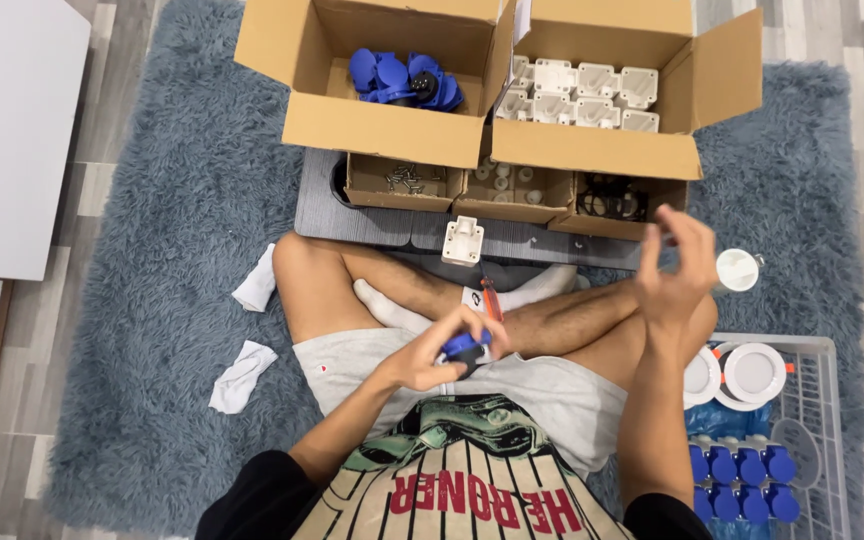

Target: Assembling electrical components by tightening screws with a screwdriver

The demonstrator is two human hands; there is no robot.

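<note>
I sit cross-legged on a grey shaggy rug. My left hand [430,357] holds a blue and black round plastic part [467,350] over my lap. My right hand [674,266] is raised above my right knee, fingers loosely curled; whether it pinches something small is not visible. A white plastic bracket [463,240] lies on the grey board [352,215] in front of my shins. An orange-handled tool [492,298] rests by my ankle.
Two open cardboard boxes stand ahead: one with blue parts [404,78], one with white housings [584,95]. Small trays hold screws [404,180], white bits and black rings. A wire basket [820,420] at right holds white discs and blue assemblies. White cloths [242,375] lie left.
</note>
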